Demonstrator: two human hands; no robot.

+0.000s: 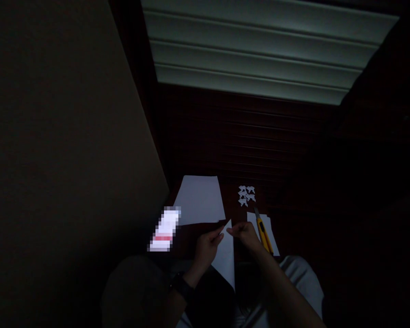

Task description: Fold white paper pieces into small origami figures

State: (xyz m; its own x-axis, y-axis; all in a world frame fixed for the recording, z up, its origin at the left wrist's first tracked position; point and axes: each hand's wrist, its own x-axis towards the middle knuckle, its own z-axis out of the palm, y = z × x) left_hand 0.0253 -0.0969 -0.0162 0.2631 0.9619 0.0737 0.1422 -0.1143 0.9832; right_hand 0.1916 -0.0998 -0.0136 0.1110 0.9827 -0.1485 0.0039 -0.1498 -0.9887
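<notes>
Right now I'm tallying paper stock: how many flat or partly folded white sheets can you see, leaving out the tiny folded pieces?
3: a large sheet on the desk at left, a strip held between both hands, and a sheet under the yellow knife. Darkness may hide more.

- The left hand point(207, 248) and right hand point(246, 235) pinched the top corner of a white paper strip point(226, 259), fingertips almost meeting.
- A yellow knife point(263, 233) lay on a small sheet point(272, 237) just at 3 o'clock of the right hand.
- Small folded paper pieces point(246, 195) clustered at 12 o'clock.
- A larger sheet point(200, 199) lay at 11 o'clock.
- A blurred bright object point(165, 229) sat at 9 o'clock.
- The dark table point(294, 200) was dimly lit.
</notes>
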